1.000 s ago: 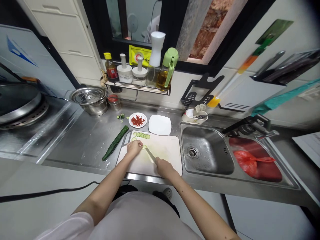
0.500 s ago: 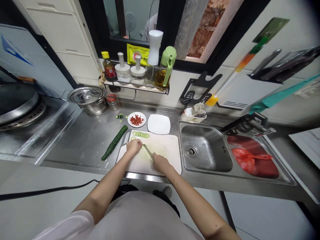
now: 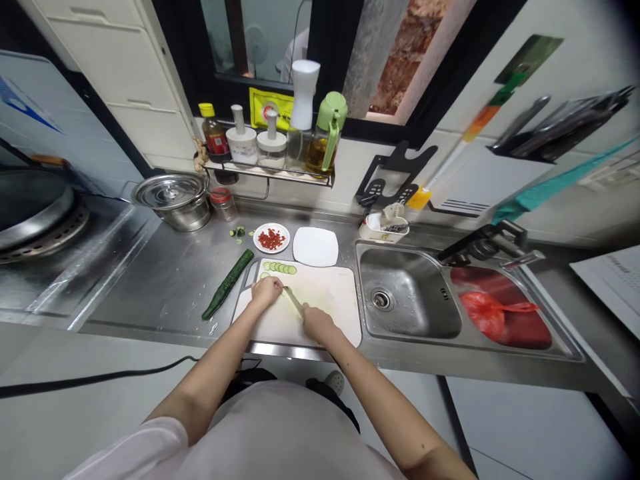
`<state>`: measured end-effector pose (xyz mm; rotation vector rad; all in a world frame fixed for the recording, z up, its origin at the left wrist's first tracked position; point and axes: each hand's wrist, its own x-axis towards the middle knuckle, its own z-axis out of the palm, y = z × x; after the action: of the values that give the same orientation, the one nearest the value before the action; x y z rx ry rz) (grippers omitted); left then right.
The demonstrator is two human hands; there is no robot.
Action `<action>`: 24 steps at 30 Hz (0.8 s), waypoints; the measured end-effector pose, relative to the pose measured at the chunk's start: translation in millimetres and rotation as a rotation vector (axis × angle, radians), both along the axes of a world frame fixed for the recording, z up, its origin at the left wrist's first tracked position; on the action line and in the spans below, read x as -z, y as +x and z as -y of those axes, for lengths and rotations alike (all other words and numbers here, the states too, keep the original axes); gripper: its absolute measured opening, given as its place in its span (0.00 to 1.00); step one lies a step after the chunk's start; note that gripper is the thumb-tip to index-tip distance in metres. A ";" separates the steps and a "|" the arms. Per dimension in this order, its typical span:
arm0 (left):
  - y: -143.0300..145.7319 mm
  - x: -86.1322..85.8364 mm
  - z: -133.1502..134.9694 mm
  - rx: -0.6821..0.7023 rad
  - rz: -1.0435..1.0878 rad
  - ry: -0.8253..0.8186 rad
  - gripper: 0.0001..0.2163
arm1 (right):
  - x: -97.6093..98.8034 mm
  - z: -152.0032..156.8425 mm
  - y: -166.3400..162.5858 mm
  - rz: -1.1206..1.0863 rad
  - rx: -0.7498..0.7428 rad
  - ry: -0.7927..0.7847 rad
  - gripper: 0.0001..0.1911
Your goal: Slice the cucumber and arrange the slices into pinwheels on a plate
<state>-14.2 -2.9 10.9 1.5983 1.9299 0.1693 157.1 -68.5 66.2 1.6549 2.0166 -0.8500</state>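
Note:
A kitchen knife is in my right hand, fingers wrapped round its handle, blade pointing up and left over the white cutting board. At the blade's tip my left hand is closed in a pinch on a small pale-green piece of cucumber, mostly hidden by the fingers. Above that hand, overlapping cucumber slices lie in a row along the board's upper left edge. A whole dark green cucumber rests on the steel counter to the left of the board.
Behind the board stand a plate of chopped red pieces and a bare white plate. The sink is to the right, with a red plastic bag in its second basin. A lidded steel pot sits back left, below a seasoning shelf.
The whole view has shifted slightly. Both hands and the knife keep nearly the same place on the board; the cucumber slices have not visibly moved.

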 end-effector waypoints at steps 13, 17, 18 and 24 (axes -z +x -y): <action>-0.5 0.3 -0.8 0.013 -0.007 0.003 0.07 | -2.7 3.4 -1.9 0.013 -0.009 0.013 0.17; 0.4 -2.1 -1.2 0.021 -0.035 -0.009 0.08 | -3.5 12.4 5.3 0.029 -0.006 0.007 0.17; 1.1 -2.3 -1.0 0.025 -0.046 -0.009 0.08 | -4.2 15.1 7.5 0.031 -0.003 0.002 0.17; 8.0 2.1 2.3 0.075 -0.117 0.043 0.10 | -8.8 28.2 20.9 0.022 0.022 -0.010 0.16</action>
<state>-6.2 -5.2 8.8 1.7409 1.9622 0.0881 177.9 -96.8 75.0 1.6761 1.9798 -0.8444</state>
